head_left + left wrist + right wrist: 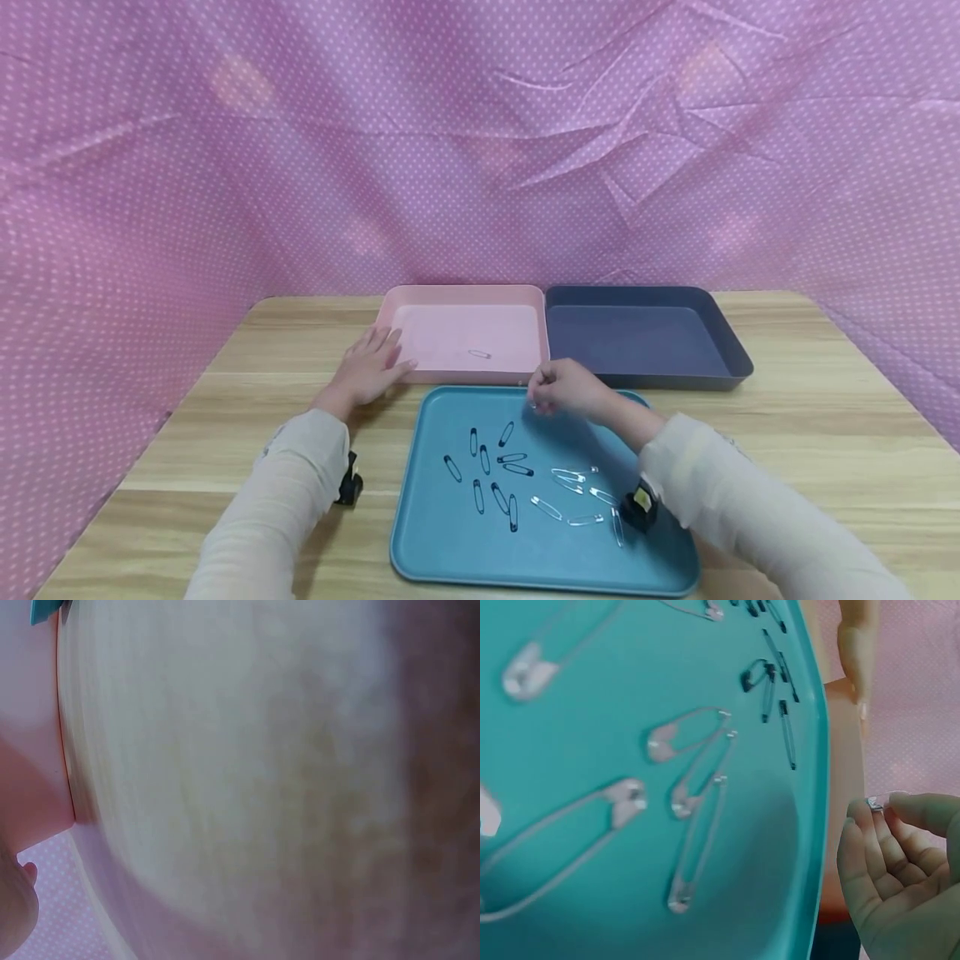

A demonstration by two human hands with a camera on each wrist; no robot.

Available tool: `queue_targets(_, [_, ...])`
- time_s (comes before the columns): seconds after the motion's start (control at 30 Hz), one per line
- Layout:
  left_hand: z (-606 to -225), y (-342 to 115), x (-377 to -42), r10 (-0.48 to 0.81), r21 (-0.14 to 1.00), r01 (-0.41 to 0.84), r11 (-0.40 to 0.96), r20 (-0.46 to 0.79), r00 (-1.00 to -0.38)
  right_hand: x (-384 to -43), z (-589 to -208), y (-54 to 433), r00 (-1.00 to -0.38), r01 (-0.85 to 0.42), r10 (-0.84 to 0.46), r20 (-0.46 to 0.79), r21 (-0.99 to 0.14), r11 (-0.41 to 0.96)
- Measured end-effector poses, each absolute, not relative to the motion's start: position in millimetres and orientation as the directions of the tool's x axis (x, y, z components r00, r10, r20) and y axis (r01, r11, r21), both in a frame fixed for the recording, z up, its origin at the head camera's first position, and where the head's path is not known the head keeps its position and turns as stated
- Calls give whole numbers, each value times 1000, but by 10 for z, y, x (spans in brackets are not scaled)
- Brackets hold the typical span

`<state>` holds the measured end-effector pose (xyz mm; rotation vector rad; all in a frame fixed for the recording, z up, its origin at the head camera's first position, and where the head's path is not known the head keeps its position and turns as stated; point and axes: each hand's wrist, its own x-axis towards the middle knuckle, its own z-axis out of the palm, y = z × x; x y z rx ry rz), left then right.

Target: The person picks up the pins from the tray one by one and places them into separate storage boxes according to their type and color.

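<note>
My right hand (567, 388) is over the far edge of the teal tray (562, 554), its thumb and fingertips pinching a silver safety pin (874, 803). Most of that pin is hidden by the fingers. At the left rim of the pink tray (431, 329), my left hand (367, 367) lies with its fingers spread, holding nothing. One silver safety pin (479, 354) lies inside the pink tray. Several black safety pins (484, 459) are scattered over the middle and left of the teal tray, and several silver ones (585, 521) over its right.
Beside the pink tray on the right stands a dark blue tray (637, 337), close against it. Both sit just behind the teal tray on the wooden table (180, 467). A pink dotted cloth (450, 183) hangs around the back and sides.
</note>
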<state>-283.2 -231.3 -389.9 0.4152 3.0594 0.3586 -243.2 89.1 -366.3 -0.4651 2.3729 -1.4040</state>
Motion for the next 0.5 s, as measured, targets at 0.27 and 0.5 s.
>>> queue_targets(0.27, [-3892,-2308,-2829,263,243,256,936,4,-965,-2528,-3601,847,-904,-97,-418,-92,-907,410])
queue_targets(0.5, [-3900,-2318,-2840,262,243,255,936,4,-965,-2600,-3551,815,-922,-91,-379,-74,-912,399])
